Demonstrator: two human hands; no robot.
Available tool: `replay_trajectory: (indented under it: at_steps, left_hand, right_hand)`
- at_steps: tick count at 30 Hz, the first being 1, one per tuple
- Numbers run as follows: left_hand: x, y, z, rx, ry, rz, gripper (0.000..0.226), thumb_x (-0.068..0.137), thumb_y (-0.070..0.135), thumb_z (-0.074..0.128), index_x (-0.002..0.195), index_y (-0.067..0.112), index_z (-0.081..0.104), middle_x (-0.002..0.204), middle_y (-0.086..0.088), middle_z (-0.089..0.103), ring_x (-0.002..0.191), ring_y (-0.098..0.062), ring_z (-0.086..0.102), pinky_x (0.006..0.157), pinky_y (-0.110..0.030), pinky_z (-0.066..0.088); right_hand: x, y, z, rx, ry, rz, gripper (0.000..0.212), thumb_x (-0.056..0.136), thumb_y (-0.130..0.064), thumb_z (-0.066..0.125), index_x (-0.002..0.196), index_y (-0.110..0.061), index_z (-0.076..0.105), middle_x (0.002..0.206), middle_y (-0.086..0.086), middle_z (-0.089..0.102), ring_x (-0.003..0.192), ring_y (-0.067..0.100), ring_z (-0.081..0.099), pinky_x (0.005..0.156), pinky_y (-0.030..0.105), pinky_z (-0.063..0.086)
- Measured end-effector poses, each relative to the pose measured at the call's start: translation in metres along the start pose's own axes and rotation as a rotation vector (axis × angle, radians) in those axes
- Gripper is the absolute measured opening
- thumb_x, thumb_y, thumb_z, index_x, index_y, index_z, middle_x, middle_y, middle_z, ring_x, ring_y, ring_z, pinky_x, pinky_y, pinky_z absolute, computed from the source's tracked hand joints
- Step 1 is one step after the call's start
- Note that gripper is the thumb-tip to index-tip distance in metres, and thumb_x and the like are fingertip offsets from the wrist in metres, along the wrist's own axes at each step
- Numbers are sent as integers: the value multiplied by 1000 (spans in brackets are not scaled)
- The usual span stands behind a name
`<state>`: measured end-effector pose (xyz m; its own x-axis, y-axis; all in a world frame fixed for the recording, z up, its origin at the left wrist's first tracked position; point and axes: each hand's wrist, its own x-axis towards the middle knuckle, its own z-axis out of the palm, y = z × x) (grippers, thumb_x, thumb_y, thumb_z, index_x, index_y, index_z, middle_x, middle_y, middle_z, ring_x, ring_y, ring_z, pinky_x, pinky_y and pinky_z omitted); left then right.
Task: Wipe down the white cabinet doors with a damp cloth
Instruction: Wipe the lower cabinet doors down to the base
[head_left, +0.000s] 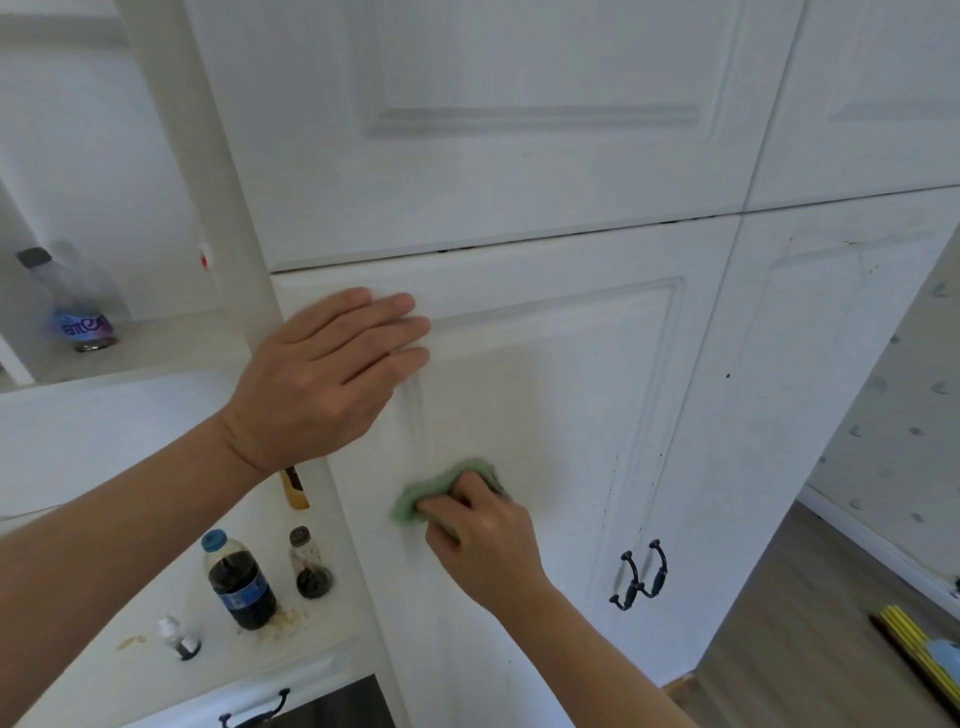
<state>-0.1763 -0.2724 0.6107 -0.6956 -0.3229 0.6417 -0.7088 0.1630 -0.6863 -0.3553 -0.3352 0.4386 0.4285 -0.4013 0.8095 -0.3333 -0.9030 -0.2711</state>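
Our left hand (322, 379) lies flat, fingers spread, on the white cabinet door (545, 395) | our right hand (480, 540) clutches the green cloth (436, 493), bunched under its fingertips, pressed to the panel below the left fingers | dark handles (641, 574) lower right of the cloth.

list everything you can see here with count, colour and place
cabinet doors: four in view, white, filling the centre and right
door handles: two, dark, lower right of the doors
cloth: one, green, pressed on the lower left door
bottles with dark liquid: two, on the counter at lower left
small bottle: one, counter
clear bottle: one, shelf at left
left hand: flat on the door
right hand: gripping the cloth
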Motion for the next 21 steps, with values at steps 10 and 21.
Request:
replay_trajectory:
  at_steps: [10, 21]
  left_hand:
    - [-1, -2, 2, 35, -26, 21, 20, 93, 8, 64, 108, 8, 78, 130, -12, 68, 124, -32, 63, 109, -45, 44]
    - [70, 48, 48, 24, -153, 8, 24, 95, 6, 56, 113, 14, 70, 135, -17, 62, 120, -37, 60, 106, -50, 43]
  right_hand:
    - [2, 2, 8, 21, 70, -61, 15, 81, -12, 68, 92, -20, 74, 82, -2, 54, 62, 13, 48, 49, 28, 47]
    - [17, 43, -27, 47, 215, 353, 17, 84, -17, 54, 97, -27, 51, 99, -3, 48, 71, 13, 48, 53, 24, 40]
